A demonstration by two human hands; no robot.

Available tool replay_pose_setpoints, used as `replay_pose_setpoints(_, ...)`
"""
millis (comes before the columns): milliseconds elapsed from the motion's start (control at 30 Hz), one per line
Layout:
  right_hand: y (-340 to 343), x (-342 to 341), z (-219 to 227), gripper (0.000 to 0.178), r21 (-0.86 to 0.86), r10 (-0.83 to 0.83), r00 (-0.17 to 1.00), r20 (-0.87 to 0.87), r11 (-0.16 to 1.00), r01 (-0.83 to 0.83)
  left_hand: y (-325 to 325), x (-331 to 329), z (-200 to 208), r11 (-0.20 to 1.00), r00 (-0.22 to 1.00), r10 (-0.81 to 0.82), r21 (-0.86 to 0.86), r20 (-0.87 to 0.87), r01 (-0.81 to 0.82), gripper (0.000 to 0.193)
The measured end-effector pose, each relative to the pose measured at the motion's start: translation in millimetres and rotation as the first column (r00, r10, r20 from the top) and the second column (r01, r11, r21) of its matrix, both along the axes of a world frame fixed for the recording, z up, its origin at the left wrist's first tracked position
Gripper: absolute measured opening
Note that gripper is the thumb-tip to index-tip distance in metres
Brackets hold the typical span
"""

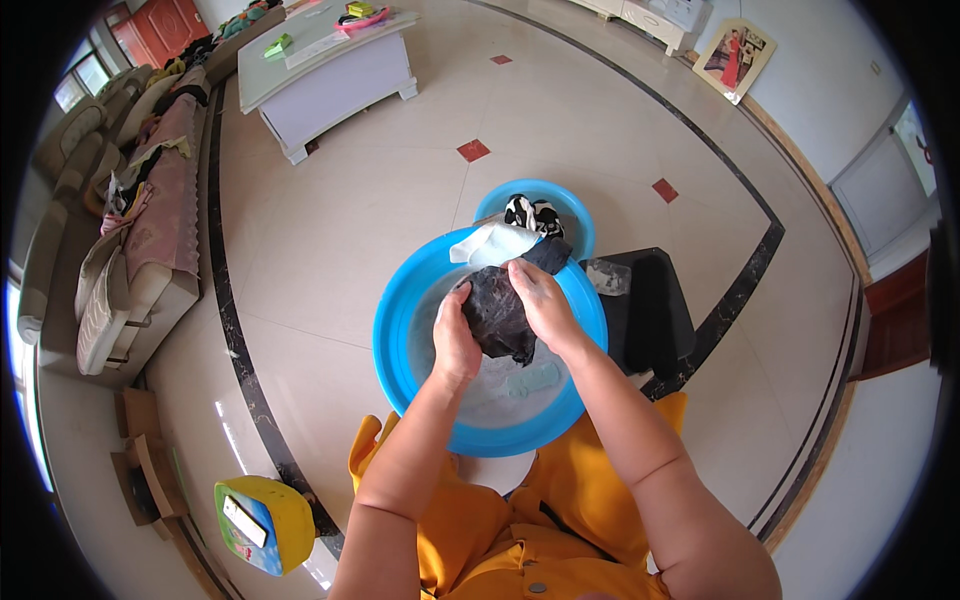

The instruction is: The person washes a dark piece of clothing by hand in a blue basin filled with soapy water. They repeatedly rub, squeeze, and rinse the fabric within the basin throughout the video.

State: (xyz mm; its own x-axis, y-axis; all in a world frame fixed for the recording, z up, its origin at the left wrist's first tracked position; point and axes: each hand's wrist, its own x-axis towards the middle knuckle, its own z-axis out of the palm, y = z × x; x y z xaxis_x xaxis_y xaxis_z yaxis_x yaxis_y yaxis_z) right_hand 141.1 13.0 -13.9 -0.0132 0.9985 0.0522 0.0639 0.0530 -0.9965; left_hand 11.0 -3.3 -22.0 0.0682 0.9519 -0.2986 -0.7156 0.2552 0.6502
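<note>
Both my hands grip a wet, dark piece of cloth (498, 318) above a large blue basin (392, 335) of cloudy water. My left hand (455, 332) has its left edge bunched in the fingers. The upper right part is pinched by my right hand (543, 305), thumb on top. What garment it is, I cannot tell. A pale green flat object (532, 380) shows in the water below. Behind stands a smaller blue basin (583, 215) with a black-and-white patterned cloth (535, 215). A white cloth (494, 243) and a dark cloth (549, 255) lie where the two rims meet.
Right of the basins is a black low stool or board (655, 310) with a clear plastic item (608, 277) on it. A yellow tub (285, 525) with a phone (245, 522) on top stands lower left. A clothes-strewn sofa (165, 230) and a white table (340, 90) are farther off.
</note>
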Motion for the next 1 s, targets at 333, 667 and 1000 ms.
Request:
replay_pose_setpoints(333,-1,-4,8,0.013,0.129,0.004,0.998,0.067,0.992,-0.012,6,-8,-1,0.971,0.94,-0.008,0.22,-0.341,0.089,0.017)
replay_pose_setpoints(667,-28,-30,18,0.014,0.455,-0.081,0.898,0.432,0.879,-0.14,8,-11,-17,0.975,0.983,0.036,0.221,-0.182,0.005,0.028)
replay_pose_setpoints(1000,-23,-27,10,0.015,0.538,-0.313,0.828,0.465,0.843,0.016,-11,11,-5,0.932,0.841,0.13,0.354,-0.526,0.077,0.041)
